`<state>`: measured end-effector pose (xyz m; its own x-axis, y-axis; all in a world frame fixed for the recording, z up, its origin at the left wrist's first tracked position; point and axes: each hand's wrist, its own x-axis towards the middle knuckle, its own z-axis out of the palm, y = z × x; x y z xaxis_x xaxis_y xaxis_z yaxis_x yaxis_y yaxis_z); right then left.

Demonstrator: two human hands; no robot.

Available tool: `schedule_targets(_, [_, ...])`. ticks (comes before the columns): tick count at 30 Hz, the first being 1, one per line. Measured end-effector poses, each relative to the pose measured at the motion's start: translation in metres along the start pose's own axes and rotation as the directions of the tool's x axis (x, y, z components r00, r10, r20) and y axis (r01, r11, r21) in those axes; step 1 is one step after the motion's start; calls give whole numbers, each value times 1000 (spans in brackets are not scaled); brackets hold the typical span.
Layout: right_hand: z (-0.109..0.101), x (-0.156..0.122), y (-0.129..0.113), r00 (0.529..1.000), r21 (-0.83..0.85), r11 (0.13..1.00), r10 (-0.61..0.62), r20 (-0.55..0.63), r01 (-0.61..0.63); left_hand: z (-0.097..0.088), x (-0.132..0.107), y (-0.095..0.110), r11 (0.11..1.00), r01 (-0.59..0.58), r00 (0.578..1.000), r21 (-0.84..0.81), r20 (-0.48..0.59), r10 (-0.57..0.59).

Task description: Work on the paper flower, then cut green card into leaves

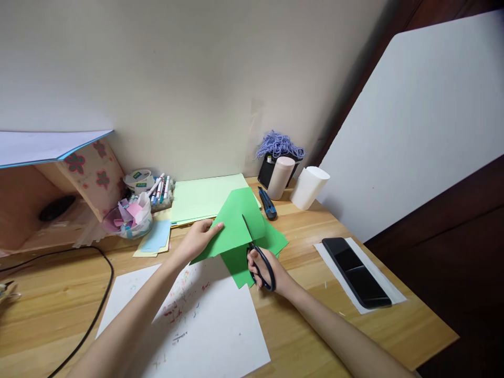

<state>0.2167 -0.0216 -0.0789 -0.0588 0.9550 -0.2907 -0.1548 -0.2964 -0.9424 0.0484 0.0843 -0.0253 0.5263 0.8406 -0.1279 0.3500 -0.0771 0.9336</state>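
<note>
My left hand (199,239) pinches the left edge of a sheet of green paper (232,223), thumb on top, and holds it raised above the table. In my right hand (264,270) is a pair of black-handled scissors (270,273), with fingers through the loops. One dark blade lies over the green sheet, pointing away from me, and the sheet curls up to the right of it. The other blade is hidden by the paper. Beneath the raised sheet lie more green paper pieces (238,268), partly over a white sheet (212,325) marked with coloured strokes.
Pale green sheets (205,197) lie against the wall. Right of them are a blue utility knife (268,203), a pink cylinder (281,178) and a white roll (310,188). A phone (356,273) rests at the right edge. At left stand a scrap bowl (129,218) and markers (160,190); a black cable (106,294) curves nearby.
</note>
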Motion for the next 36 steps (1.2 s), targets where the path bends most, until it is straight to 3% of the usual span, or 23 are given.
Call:
schedule_targets(4, [2, -4, 0, 1000, -5, 1000, 6, 15, -6, 8, 1, -1, 990, -88, 988, 109, -115, 101])
schedule_targets(9, [5, -6, -3, 1000, -14, 1000, 2, -17, -2, 13, 0, -1, 980, -105, 988, 167, -99, 122])
schedule_targets(21, [4, -2, 1, 999, -13, 1000, 16, -30, -17, 13, -3, 4, 995, -82, 992, 63, -92, 88])
schedule_targets(26, [5, -6, -1, 999, -75, 996, -51, -13, 50, 15, -5, 6, 997, -71, 997, -22, -15, 71])
schedule_targets(36, [6, -3, 4, 998, -72, 997, -26, -56, 22, 13, -4, 4, 994, -10, 999, -107, 41, 15])
